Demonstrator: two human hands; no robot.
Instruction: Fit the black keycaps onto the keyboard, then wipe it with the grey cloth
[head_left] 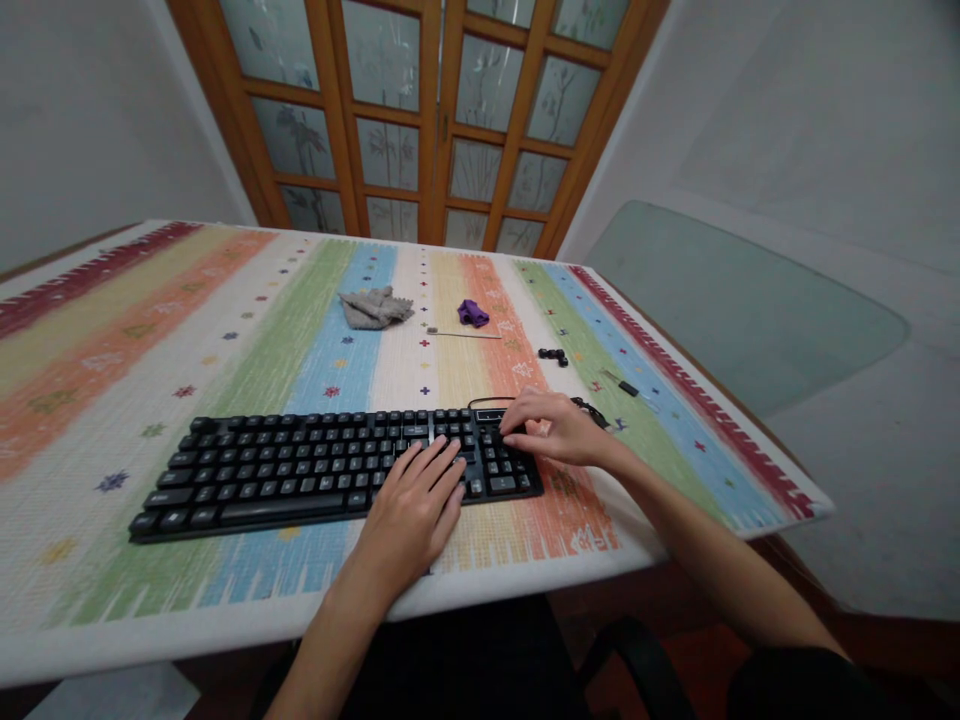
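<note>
A black keyboard (300, 470) lies on a table with a striped, many-coloured cloth (150, 330). My left hand (416, 505) rests flat on the keys near the keyboard's right part, fingers stretched out. My right hand (555, 428) lies over the number pad at the keyboard's right end, fingers curved down onto the keys, holding nothing.
Behind the keyboard lie a crumpled grey cloth (373, 308), a small purple object (473, 314), a thin metal rod (465, 334), loose black keycaps (553, 355) and a small dark tool (628, 388). A wooden glazed door (439, 120) stands behind the table. A glass tabletop (742, 300) is at right.
</note>
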